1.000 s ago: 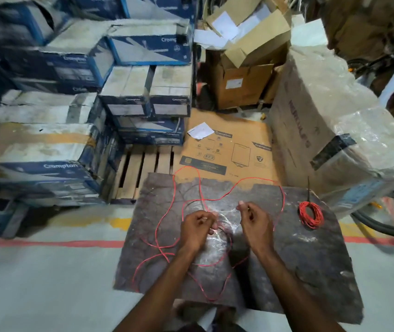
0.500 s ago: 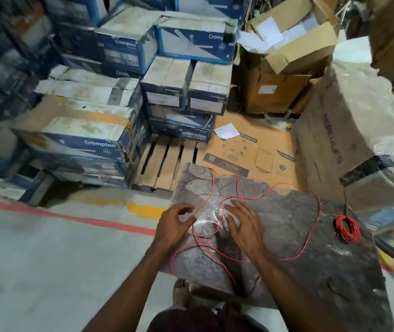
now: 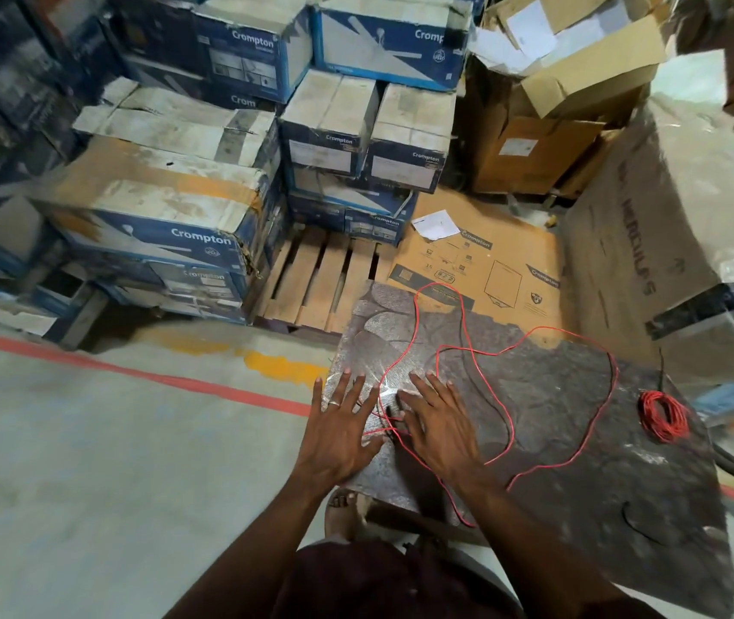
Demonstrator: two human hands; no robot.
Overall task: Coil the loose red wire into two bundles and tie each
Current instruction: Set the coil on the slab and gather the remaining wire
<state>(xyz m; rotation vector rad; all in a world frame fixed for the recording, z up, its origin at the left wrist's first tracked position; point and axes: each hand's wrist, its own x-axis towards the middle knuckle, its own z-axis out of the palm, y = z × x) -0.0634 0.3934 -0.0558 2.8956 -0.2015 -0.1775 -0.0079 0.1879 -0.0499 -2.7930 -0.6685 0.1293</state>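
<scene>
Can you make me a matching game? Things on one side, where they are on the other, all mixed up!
1. loose red wire
2. coiled red wire bundle
3. white paper
4. wooden pallet

A. on flat brown cardboard
B. near the mat's right edge
C. beside the blue boxes
D. sprawled in loops over the mat

Pairs: 1-D, 2-B, 3-A, 4-C.

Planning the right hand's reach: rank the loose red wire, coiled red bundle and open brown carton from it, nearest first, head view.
1. Loose red wire, beside the right hand on the mat.
2. Coiled red bundle, at the mat's right edge.
3. Open brown carton, far back.
</scene>
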